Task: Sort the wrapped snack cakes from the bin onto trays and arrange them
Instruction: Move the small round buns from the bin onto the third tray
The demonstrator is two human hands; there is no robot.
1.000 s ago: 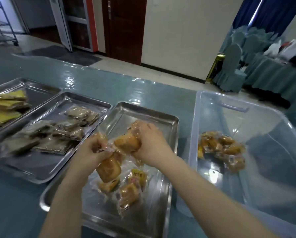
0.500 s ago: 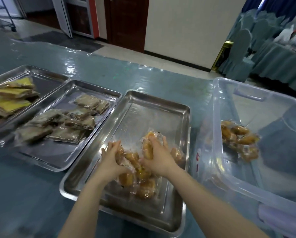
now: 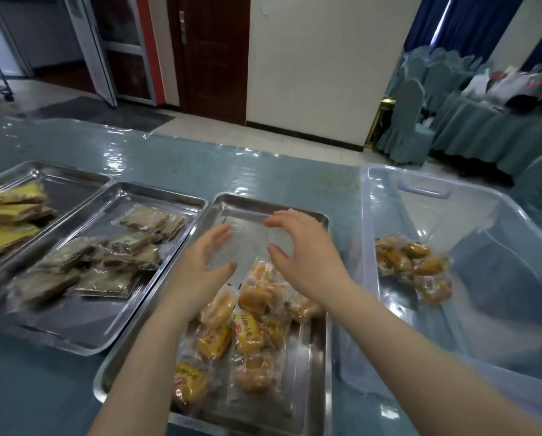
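Observation:
Several wrapped golden snack cakes (image 3: 251, 328) lie in a loose pile on the near steel tray (image 3: 313, 366). Above that pile, over the tray's bare far half, my left hand (image 3: 205, 272) and my right hand (image 3: 301, 256) hover with fingers spread and palms facing each other, holding nothing. More golden cakes (image 3: 414, 265) lie together inside the clear plastic bin (image 3: 452, 313) at the right.
A middle steel tray (image 3: 74, 328) holds brown wrapped cakes (image 3: 106, 262). The far-left tray (image 3: 59, 180) carries yellow wrapped cakes (image 3: 8, 215). All stand on a blue plastic-covered table (image 3: 263, 171). Covered chairs and another table stand at the back right.
Both hands let go of the golden cakes, which now lie on the near tray, and lifted away toward the tray's far end with fingers spread.

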